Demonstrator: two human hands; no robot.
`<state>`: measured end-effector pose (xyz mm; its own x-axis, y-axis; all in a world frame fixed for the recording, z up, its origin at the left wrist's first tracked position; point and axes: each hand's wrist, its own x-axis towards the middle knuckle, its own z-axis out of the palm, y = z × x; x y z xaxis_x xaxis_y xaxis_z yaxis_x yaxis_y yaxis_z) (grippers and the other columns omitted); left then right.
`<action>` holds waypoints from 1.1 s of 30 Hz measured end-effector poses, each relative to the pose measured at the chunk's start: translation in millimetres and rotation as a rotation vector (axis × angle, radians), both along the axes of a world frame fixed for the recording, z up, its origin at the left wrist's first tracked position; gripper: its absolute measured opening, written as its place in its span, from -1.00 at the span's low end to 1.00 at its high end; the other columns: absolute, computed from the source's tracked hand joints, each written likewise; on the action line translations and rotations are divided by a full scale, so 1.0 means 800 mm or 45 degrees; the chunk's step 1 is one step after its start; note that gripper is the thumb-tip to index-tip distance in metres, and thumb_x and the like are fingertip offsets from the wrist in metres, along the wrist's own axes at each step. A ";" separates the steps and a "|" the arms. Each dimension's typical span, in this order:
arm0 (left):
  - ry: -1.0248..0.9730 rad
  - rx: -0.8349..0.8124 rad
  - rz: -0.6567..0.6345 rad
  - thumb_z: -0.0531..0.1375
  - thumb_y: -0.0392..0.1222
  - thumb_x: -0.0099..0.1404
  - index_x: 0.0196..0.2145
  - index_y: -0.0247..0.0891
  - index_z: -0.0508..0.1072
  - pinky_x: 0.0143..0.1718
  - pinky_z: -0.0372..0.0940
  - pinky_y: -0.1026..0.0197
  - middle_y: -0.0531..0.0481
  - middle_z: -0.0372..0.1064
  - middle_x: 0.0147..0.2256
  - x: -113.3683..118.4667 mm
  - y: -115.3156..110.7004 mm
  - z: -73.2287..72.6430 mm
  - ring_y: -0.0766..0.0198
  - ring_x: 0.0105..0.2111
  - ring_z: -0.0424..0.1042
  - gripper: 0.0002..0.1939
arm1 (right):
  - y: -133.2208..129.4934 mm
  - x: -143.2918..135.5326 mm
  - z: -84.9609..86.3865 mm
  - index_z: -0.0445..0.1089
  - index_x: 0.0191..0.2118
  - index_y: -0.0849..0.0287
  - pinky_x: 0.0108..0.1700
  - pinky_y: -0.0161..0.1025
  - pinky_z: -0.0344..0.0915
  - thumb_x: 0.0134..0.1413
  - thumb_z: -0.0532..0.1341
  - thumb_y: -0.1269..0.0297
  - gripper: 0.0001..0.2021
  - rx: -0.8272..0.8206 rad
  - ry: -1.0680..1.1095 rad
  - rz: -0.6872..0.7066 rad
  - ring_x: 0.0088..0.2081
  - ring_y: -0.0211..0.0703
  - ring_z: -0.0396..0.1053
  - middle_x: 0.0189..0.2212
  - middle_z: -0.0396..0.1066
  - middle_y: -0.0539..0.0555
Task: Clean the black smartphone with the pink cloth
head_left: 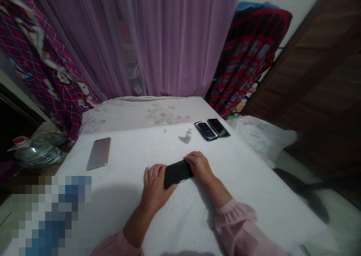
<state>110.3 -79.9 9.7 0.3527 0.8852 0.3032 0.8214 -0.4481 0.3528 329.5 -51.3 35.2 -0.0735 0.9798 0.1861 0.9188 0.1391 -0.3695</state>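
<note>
A: Where's the black phone point(177, 174)?
B: Between the person's hands, over the white cloth point(129, 149); can't tell if resting or slightly lifted.
A: Grip?
B: Left hand point(154, 184) grasping its left end, thumb at near edge. Right hand point(200, 166) touching the right end, fingertips at far corner; can't tell if pinching.
A: Nearby?
B: Small bottle point(188, 136) beyond right hand, two dark phones point(218, 127) right of it, pinkish phone point(99, 153) well left.
</note>
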 end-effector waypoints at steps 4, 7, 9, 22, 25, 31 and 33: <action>-0.007 -0.011 0.001 0.25 -0.08 0.15 0.10 -0.25 0.26 0.26 -0.11 -0.29 -0.20 0.30 0.07 0.001 -0.001 0.002 -0.07 0.15 0.22 -0.43 | 0.003 -0.025 0.000 0.58 -0.20 0.08 -0.07 -0.24 0.25 0.15 0.18 0.46 -0.76 0.032 0.011 0.143 -0.15 -0.11 0.35 -0.24 0.52 0.07; -0.015 -0.008 0.015 0.25 -0.09 0.15 0.10 -0.22 0.25 0.26 -0.11 -0.29 -0.19 0.30 0.07 0.002 -0.001 0.002 -0.06 0.15 0.23 -0.43 | 0.002 -0.046 -0.001 0.58 -0.20 0.09 -0.09 -0.25 0.25 0.15 0.19 0.48 -0.76 0.029 0.015 0.189 -0.16 -0.11 0.35 -0.25 0.52 0.07; -0.020 0.002 0.024 0.24 -0.10 0.14 0.10 -0.21 0.24 0.27 -0.11 -0.27 -0.18 0.30 0.08 0.003 -0.002 0.000 -0.06 0.16 0.23 -0.42 | 0.001 -0.058 0.000 0.58 -0.20 0.08 -0.11 -0.25 0.24 0.15 0.19 0.48 -0.76 0.021 0.008 0.212 -0.17 -0.12 0.34 -0.26 0.52 0.06; 0.002 -0.017 0.060 0.26 -0.03 0.13 0.10 -0.27 0.25 0.28 -0.09 -0.24 -0.24 0.29 0.11 0.002 0.000 0.000 -0.08 0.18 0.20 -0.39 | -0.002 -0.039 0.014 0.57 -0.19 0.01 -0.12 -0.26 0.16 0.19 0.17 0.34 -0.79 -0.081 -0.085 -0.063 -0.14 -0.11 0.33 -0.22 0.48 0.06; 0.000 -0.003 0.058 0.25 -0.04 0.14 0.10 -0.26 0.26 0.28 -0.10 -0.24 -0.23 0.29 0.11 0.002 0.000 0.000 -0.08 0.18 0.21 -0.41 | -0.002 -0.020 0.014 0.57 -0.17 0.03 -0.13 -0.28 0.17 0.22 0.14 0.32 -0.77 -0.124 -0.095 -0.215 -0.14 -0.11 0.34 -0.22 0.47 0.07; -0.002 0.025 0.056 0.24 -0.04 0.15 0.11 -0.28 0.26 0.27 -0.08 -0.27 -0.25 0.30 0.10 0.003 -0.001 -0.004 -0.10 0.17 0.22 -0.41 | -0.010 -0.020 0.012 0.55 -0.15 0.06 -0.17 -0.31 0.19 0.27 0.08 0.29 -0.73 -0.137 -0.090 -0.399 -0.17 -0.14 0.38 -0.22 0.47 0.09; -0.001 0.034 0.058 0.23 -0.04 0.15 0.11 -0.28 0.25 0.26 -0.07 -0.28 -0.25 0.30 0.10 0.003 0.000 -0.005 -0.11 0.17 0.22 -0.40 | -0.016 -0.023 0.014 0.55 -0.15 0.07 -0.18 -0.31 0.19 0.27 0.07 0.29 -0.72 -0.144 -0.113 -0.420 -0.19 -0.14 0.38 -0.24 0.47 0.09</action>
<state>112.8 -80.1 5.5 0.3118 0.8920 0.3272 0.8411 -0.4193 0.3418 311.3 -63.8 46.4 0.2394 0.9675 0.0820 0.9365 -0.2078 -0.2823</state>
